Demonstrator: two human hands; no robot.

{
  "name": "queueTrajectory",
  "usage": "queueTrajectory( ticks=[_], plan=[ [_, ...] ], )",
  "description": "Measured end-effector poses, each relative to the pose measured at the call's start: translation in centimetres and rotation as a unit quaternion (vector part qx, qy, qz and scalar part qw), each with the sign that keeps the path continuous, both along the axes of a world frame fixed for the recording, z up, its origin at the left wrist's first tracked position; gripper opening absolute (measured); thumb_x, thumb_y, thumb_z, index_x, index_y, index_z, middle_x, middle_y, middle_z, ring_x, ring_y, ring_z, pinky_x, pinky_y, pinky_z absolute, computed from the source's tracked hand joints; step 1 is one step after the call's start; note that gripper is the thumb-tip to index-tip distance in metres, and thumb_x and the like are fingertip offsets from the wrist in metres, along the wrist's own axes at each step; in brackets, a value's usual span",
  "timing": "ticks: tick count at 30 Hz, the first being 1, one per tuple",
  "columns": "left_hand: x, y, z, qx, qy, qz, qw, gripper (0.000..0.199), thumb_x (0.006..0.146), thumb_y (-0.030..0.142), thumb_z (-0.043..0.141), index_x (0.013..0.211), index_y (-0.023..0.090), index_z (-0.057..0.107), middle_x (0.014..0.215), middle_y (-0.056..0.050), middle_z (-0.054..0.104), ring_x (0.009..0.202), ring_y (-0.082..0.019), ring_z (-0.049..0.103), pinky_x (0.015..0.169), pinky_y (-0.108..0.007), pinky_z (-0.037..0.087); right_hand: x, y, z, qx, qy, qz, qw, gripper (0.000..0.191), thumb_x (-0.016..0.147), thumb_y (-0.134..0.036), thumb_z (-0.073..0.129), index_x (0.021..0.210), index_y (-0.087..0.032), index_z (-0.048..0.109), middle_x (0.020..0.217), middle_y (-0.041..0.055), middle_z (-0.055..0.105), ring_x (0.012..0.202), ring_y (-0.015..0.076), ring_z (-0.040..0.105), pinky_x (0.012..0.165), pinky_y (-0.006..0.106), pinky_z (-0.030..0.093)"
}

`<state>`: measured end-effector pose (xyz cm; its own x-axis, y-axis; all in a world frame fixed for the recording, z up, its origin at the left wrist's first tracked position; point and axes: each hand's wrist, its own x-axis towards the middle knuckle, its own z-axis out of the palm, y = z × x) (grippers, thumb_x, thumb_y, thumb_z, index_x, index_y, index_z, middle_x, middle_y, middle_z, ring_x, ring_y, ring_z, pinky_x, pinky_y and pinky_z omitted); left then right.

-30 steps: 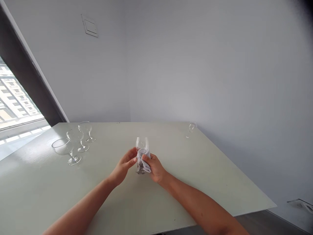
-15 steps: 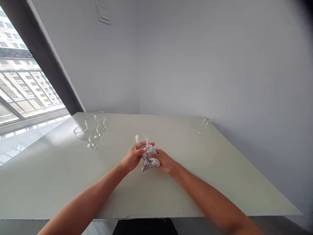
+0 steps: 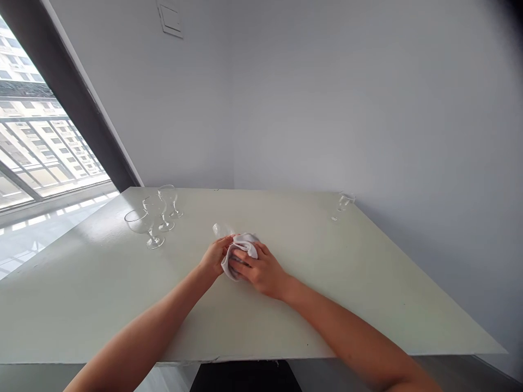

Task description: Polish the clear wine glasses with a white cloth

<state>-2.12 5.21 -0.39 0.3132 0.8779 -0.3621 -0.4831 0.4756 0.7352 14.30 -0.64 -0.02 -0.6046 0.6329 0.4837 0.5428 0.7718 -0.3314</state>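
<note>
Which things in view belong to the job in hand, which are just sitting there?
In use:
- white cloth, right hand on it
- clear glass, mostly hidden by cloth and left hand

Apparently just standing by:
- three stemmed glasses at left
- lone glass, far right
- wall switch

grey walls (image 3: 347,109), bright window (image 3: 44,130) at left, pale table (image 3: 253,326), wall switch (image 3: 170,19)

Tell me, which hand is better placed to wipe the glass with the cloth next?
Probably the right hand: its fingers are tucked into the white cloth, while the left hand seems to hold the glass.
</note>
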Motion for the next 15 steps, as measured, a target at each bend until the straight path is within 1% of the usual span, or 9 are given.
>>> queueTrajectory(
  ticks=[2, 3, 6, 8, 9, 10, 11, 13, 15],
  plan=[
    [0.2, -0.4, 0.3, -0.046, -0.014, -0.022, 0.999, 0.016, 0.070, 0.020, 0.065, 0.084, 0.013, 0.061, 0.079, -0.005, 0.064, 0.073, -0.015, 0.063, 0.067, -0.026, 0.052, -0.3, 0.2, -0.8, 0.002, -0.016, 0.002, 1.000, 0.040, 0.082, -0.013, 0.047, 0.116, -0.033, 0.053, 0.116, 0.0053, 0.053, 0.104, 0.0240, 0.046, 0.091, 0.042, 0.031],
    [0.3, -0.6, 0.4, -0.055, -0.020, -0.023, 0.998, 0.016, 0.070, 0.019, 0.065, 0.084, 0.013, 0.061, 0.082, -0.006, 0.065, 0.076, -0.015, 0.063, 0.069, -0.025, 0.052, -0.2, 0.3, -1.0, -0.011, -0.003, -0.002, 1.000, 0.039, 0.081, -0.012, 0.046, 0.113, -0.033, 0.056, 0.111, 0.0050, 0.055, 0.099, 0.0225, 0.048, 0.088, 0.040, 0.034],
    [0.6, -1.0, 0.9, -0.030, -0.040, -0.023, 0.999, 0.012, 0.070, 0.015, 0.064, 0.081, 0.014, 0.061, 0.086, -0.006, 0.065, 0.083, -0.015, 0.063, 0.073, -0.024, 0.051, 0.3, 0.7, -1.0, -0.090, 0.083, -0.002, 0.992, 0.027, 0.084, -0.020, 0.045, 0.102, -0.031, 0.062, 0.100, 0.0038, 0.055, 0.088, 0.0180, 0.050, 0.079, 0.034, 0.039],
    [0.8, -1.1, 1.1, 0.004, -0.059, -0.028, 0.998, 0.011, 0.072, 0.014, 0.062, 0.083, 0.015, 0.061, 0.087, -0.005, 0.065, 0.084, -0.015, 0.062, 0.074, -0.023, 0.051, 0.7, 0.8, -0.5, -0.160, 0.180, 0.006, 0.971, 0.021, 0.083, -0.025, 0.047, 0.096, -0.028, 0.064, 0.096, 0.0036, 0.054, 0.086, 0.0165, 0.051, 0.077, 0.031, 0.040],
    [0.8, -1.2, 1.3, 0.020, -0.069, -0.028, 0.997, 0.011, 0.073, 0.014, 0.061, 0.084, 0.015, 0.060, 0.088, -0.005, 0.065, 0.083, -0.014, 0.062, 0.075, -0.023, 0.051, 0.8, 0.8, -0.3, -0.201, 0.239, 0.008, 0.950, 0.019, 0.082, -0.027, 0.049, 0.094, -0.026, 0.064, 0.095, 0.0034, 0.055, 0.087, 0.0164, 0.051, 0.076, 0.031, 0.041],
    [0.9, -1.2, 1.4, 0.033, -0.076, -0.027, 0.996, 0.011, 0.074, 0.015, 0.061, 0.084, 0.015, 0.060, 0.088, -0.004, 0.065, 0.083, -0.013, 0.062, 0.075, -0.022, 0.051, 0.7, 0.8, -0.1, -0.246, 0.302, 0.009, 0.921, 0.017, 0.080, -0.029, 0.053, 0.091, -0.025, 0.064, 0.092, 0.0029, 0.055, 0.085, 0.0163, 0.052, 0.075, 0.030, 0.041],
    [0.9, -1.3, 1.6, 0.045, -0.081, -0.025, 0.995, 0.010, 0.075, 0.016, 0.060, 0.085, 0.015, 0.060, 0.089, -0.004, 0.065, 0.083, -0.012, 0.062, 0.076, -0.022, 0.051, 0.6, 0.8, 0.1, -0.294, 0.366, 0.007, 0.883, 0.016, 0.077, -0.031, 0.057, 0.090, -0.024, 0.064, 0.088, 0.0023, 0.056, 0.082, 0.0160, 0.052, 0.073, 0.030, 0.041],
    [0.9, -1.4, 2.0, 0.073, -0.088, -0.013, 0.993, 0.011, 0.075, 0.016, 0.059, 0.086, 0.016, 0.058, 0.092, -0.003, 0.063, 0.085, -0.012, 0.061, 0.079, -0.022, 0.050, 0.0, 0.8, 0.1, -0.384, 0.478, 0.006, 0.790, 0.021, 0.071, -0.036, 0.064, 0.088, -0.023, 0.061, 0.082, 0.0009, 0.058, 0.076, 0.0150, 0.053, 0.069, 0.029, 0.041],
    [1.0, -1.6, 2.3, 0.110, -0.091, 0.010, 0.990, 0.014, 0.074, 0.016, 0.060, 0.088, 0.017, 0.057, 0.095, -0.003, 0.062, 0.091, -0.012, 0.060, 0.085, -0.023, 0.049, -0.9, 0.6, 0.1, -0.451, 0.553, 0.013, 0.700, 0.027, 0.069, -0.039, 0.066, 0.089, -0.022, 0.059, 0.079, 0.0007, 0.059, 0.073, 0.0149, 0.053, 0.068, 0.028, 0.042]
  ],
)
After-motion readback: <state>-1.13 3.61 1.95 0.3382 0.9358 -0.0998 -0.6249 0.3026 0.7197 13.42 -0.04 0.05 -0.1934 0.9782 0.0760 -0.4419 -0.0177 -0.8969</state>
